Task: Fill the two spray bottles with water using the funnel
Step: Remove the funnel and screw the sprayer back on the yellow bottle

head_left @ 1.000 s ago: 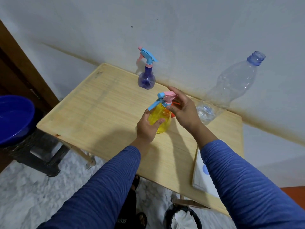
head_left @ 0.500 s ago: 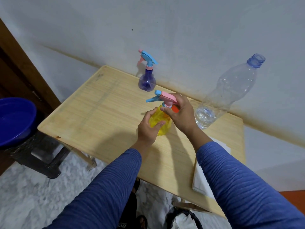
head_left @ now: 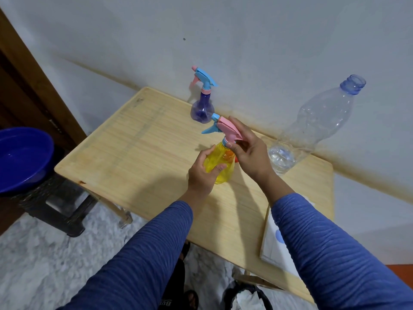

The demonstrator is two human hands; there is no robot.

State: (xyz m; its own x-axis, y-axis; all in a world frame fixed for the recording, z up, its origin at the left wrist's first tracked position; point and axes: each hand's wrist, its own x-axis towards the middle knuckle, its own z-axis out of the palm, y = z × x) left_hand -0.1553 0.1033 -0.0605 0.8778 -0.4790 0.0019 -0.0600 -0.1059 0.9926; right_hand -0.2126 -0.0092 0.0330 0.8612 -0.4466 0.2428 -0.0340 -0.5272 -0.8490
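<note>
Head view: your yellow bottle (head_left: 220,163) stands upright at frame centre on the table (head_left: 138,153). Left hand (head_left: 201,173) wraps its body; right hand (head_left: 250,151) pinches the collar under the sprayer (head_left: 225,128), directly above, so twist about that vertical axis.

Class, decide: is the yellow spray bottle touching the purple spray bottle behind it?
Apart. The head view shows the yellow spray bottle nearer the camera, with bare wooden table between its base and the purple spray bottle near the wall.
</note>
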